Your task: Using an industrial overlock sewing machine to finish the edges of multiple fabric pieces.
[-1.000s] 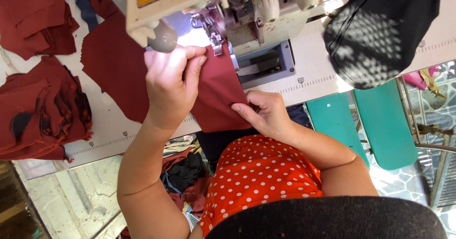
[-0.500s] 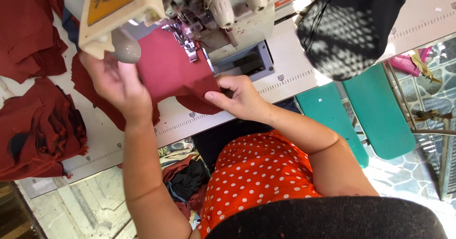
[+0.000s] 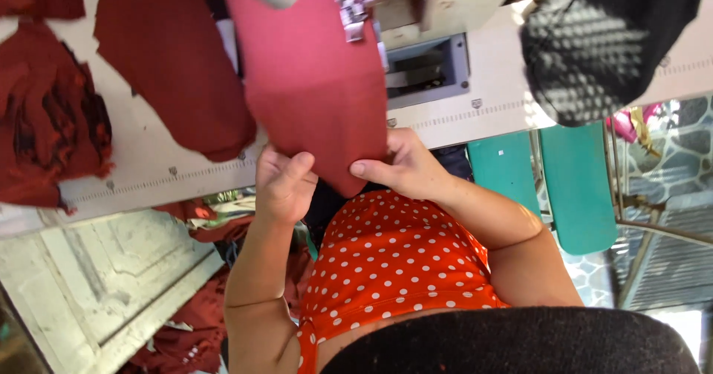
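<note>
A dark red fabric piece (image 3: 312, 77) lies spread on the white sewing table (image 3: 460, 114), reaching up under the presser foot (image 3: 350, 10) of the sewing machine (image 3: 431, 2). My left hand (image 3: 282, 181) pinches its near left corner at the table's edge. My right hand (image 3: 401, 167) grips the near right corner, thumb on top. Both hands hold the cloth's lower edge, which hangs slightly over the table edge toward my red polka-dot top.
Another dark red piece (image 3: 174, 69) lies left of the held one. A stack of red cut pieces (image 3: 44, 121) sits at far left. A black mesh cloth (image 3: 601, 40) lies at upper right. Teal boards (image 3: 572, 188) and red scraps (image 3: 193, 322) are below.
My left hand came down from beside the presser foot to the cloth's near corner. The fabric now lies flat and longer toward me. The view shifted closer to the table.
</note>
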